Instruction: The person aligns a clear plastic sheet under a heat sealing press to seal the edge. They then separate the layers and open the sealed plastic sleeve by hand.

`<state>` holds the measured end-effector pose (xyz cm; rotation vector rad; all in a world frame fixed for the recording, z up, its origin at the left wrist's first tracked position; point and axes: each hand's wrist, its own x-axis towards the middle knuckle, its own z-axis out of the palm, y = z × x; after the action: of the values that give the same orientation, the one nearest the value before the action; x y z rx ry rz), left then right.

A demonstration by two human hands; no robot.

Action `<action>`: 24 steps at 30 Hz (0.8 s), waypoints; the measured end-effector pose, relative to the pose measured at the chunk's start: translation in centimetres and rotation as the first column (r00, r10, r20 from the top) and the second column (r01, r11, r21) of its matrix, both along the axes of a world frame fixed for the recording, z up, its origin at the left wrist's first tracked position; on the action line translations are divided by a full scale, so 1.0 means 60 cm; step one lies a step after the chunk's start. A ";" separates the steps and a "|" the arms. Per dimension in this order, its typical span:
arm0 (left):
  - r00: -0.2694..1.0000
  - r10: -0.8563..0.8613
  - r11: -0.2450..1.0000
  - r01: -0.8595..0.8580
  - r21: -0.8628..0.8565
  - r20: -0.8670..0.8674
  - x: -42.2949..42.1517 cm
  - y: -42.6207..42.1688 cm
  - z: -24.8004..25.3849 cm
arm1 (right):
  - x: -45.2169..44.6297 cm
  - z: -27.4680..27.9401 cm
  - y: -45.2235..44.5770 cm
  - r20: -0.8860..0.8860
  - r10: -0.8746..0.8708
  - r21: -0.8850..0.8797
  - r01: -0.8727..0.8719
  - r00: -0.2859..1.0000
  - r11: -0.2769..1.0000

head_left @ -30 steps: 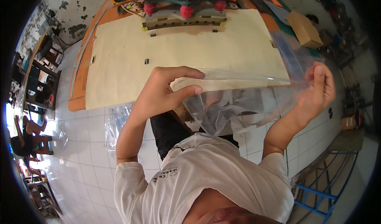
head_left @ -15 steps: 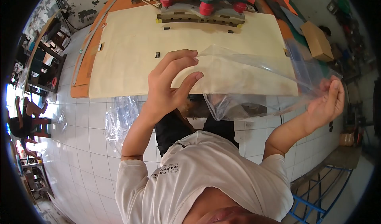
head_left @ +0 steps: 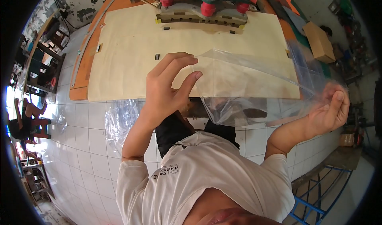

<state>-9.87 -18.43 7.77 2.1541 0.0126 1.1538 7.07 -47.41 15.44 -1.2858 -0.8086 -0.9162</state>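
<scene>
A clear plastic sheet or bag [head_left: 242, 71] stretches between my two hands, over the front edge of the table. My right hand [head_left: 332, 111] pinches its right end between thumb and fingers. My left hand [head_left: 167, 87] is at the opposite end, thumb and fingers spread apart in a curve. Its upper fingertips meet the plastic's left edge; whether they touch it I cannot tell. The lower part of the plastic hangs in folds below the table edge. Beneath the hands lies a cream board [head_left: 123, 53] on the orange table.
A green and grey machine with red knobs [head_left: 207, 8] stands at the table's back. A cardboard box [head_left: 319, 42] and more clear plastic [head_left: 304, 63] lie to the right. Crumpled plastic [head_left: 121, 119] hangs or lies at lower left. A person [head_left: 24, 119] sits far left; a blue metal frame [head_left: 318, 197] is lower right.
My right hand has moved slightly down and to the right with its end of the plastic. My left hand has shifted only slightly left, its fingers still spread.
</scene>
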 end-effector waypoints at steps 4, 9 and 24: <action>1.000 -0.017 1.000 0.017 0.015 0.025 -0.003 0.009 0.004 | 0.007 -0.003 0.008 -0.066 -0.017 0.002 0.017 0.998 1.000; 0.993 -0.116 0.993 0.115 -0.029 -0.038 -0.017 0.016 0.014 | 0.022 -0.008 0.023 -0.174 0.002 0.041 0.005 0.985 0.999; 0.978 -0.164 0.955 0.124 -0.268 -0.131 -0.040 0.023 0.009 | 0.064 -0.043 0.046 -0.372 0.204 0.084 -0.187 0.905 0.979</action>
<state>-12.30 -17.07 8.28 1.9694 0.0685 0.8521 10.91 -44.66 12.86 -1.2637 -0.5928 -0.4986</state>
